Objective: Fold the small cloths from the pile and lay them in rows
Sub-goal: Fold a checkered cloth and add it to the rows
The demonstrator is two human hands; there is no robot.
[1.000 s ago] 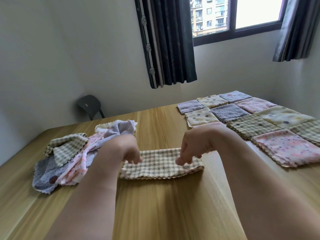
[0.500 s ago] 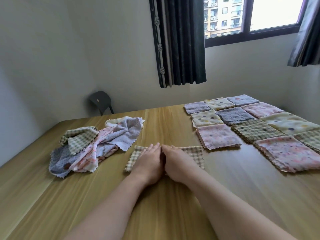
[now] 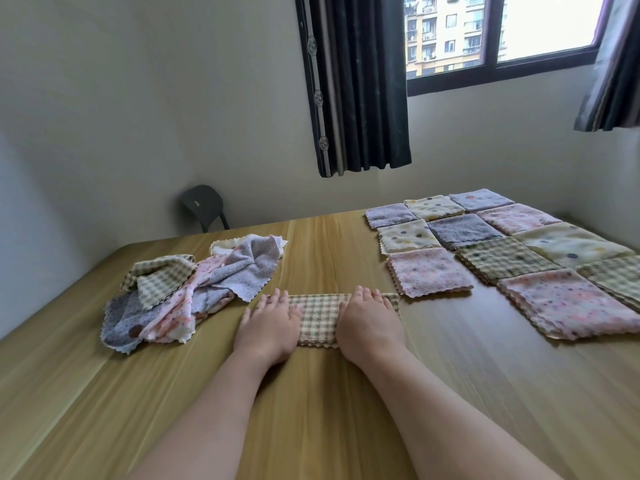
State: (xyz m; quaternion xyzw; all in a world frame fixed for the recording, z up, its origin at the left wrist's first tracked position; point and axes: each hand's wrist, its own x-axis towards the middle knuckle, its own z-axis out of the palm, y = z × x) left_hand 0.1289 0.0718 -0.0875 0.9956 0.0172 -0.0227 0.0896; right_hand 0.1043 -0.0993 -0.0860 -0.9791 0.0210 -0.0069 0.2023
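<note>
The checked cloth (image 3: 318, 318), folded to a strip, lies flat on the bench (image 3: 311, 420). The left hand (image 3: 270, 329) presses its left end and the right hand (image 3: 369, 327) its right end. All fingers lie straight and flat, gripping nothing. The pile (image 3: 194, 285) lies just left of the cloth. The folded rows (image 3: 502, 258) lie to its right.
</note>
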